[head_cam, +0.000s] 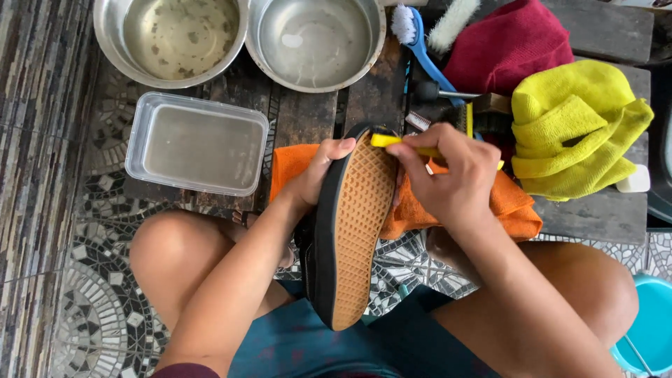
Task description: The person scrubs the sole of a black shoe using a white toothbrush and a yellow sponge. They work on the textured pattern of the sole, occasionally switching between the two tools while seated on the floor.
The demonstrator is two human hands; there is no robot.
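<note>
Shoe (353, 231) lies sole-up across the person's lap, its tan waffle sole facing the camera and its toe over an orange cloth (514, 206) on the dark wooden table (595, 213). Left hand (315, 178) wraps its fingers round the black edge near the toe — right hand (451, 178) is closed on a yellow brush (392, 141) touching the toe end. Beyond stand two steel bowls (315, 42) and a clear plastic tub (196, 143); a yellow towel (577, 126) lies right.

Far left: two steel bowls (171, 38), clear tub (196, 143) nearer. Far right: blue brush (420, 42), red cloth (507, 45), yellow cloth (577, 126).
</note>
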